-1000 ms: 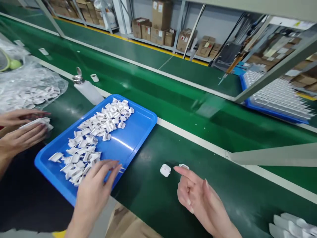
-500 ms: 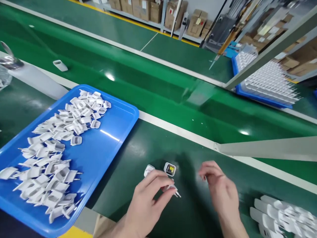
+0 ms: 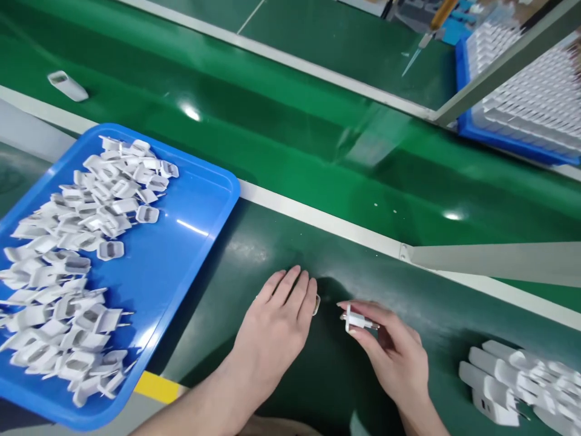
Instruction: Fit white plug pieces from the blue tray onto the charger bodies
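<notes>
My right hand [image 3: 394,348] pinches a white plug cap [image 3: 356,318] between thumb and fingers, and its metal pins point right. To the left, my left hand [image 3: 279,324] is palm down over the dark green bench, fingers stretched out and slightly apart. The rim of a white charger housing [image 3: 316,304] peeks out beside its index finger; the hand covers the remainder. Its thumb and whatever lies beneath the palm are hidden.
A blue tray [image 3: 181,260] with many white plug caps [image 3: 104,194] stands left. Several white chargers [image 3: 512,381] lie at right. Beyond the bench's white edge strip runs a green belt [image 3: 272,139] carrying a white housing [image 3: 68,85]. A metal post [image 3: 494,260] juts in from the right.
The plug cap has passed from my left hand to my right hand. My left hand has turned palm down over the housing. The view has tilted downward.
</notes>
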{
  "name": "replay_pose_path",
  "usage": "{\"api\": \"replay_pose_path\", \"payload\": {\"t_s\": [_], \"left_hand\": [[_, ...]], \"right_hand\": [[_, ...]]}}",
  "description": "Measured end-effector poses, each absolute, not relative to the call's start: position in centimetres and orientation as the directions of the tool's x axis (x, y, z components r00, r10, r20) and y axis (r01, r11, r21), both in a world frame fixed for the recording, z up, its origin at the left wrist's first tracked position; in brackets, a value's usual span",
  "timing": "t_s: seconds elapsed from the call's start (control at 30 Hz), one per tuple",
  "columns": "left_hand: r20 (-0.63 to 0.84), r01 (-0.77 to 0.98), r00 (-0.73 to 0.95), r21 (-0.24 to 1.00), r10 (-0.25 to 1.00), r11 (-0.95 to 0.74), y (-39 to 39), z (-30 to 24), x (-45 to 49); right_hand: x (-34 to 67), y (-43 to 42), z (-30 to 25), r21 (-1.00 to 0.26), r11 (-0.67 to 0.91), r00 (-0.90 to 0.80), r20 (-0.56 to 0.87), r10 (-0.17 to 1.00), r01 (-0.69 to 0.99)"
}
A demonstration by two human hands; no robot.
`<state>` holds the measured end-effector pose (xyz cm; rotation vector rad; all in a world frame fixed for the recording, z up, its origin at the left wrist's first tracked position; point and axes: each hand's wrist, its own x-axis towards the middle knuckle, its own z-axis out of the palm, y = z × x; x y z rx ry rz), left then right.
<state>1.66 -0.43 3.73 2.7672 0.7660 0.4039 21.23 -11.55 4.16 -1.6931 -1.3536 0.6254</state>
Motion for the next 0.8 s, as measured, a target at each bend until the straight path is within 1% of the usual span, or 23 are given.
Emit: {"api": "replay_pose_path", "payload": {"t_s": [0.07,0.2,0.33,0.43,0.53,0.67,0.8], "left_hand": [[0.2,0.437,0.852,0.238,0.484,-0.868,-0.3,3.2,2.5],[0.206,0.399,0.866,0.264,0.456,-0.878,-0.7,3.0,4.0],[0.188,0.345,0.885,0.351,0.426,-0.871,-0.6,2.9,4.9],[0.158,0.309,0.893,0.463,0.42,-0.831,0.2,2.4,4.9],[0.133,0.282,0.897,0.562,0.421,-0.777,0.9,1.9,4.6],[0.117,0.247,0.904,0.642,0.411,-0.726,1.5,1.5,4.2],[0.135,0.22,0.906,0.661,0.402,-0.718,1.7,1.4,4.1]], "right_hand": [[21.0,-11.3,4.3,-0.82,0.011,0.249,0.186,0.951,0.572],[20.5,-11.0,4.2,-0.733,0.072,0.196,0.273,0.942,0.677],[20.9,-11.2,3.8,-0.64,0.124,0.101,0.303,0.948,0.758],[21.2,-11.3,3.6,-0.572,0.144,0.048,0.307,0.95,0.808],[21.0,-11.3,3.6,-0.525,0.125,0.032,0.279,0.96,0.842],[20.4,-10.9,3.7,-0.514,0.082,0.035,0.215,0.976,0.854],[20.2,-10.5,3.6,-0.518,0.105,0.008,0.211,0.977,0.849]]}}
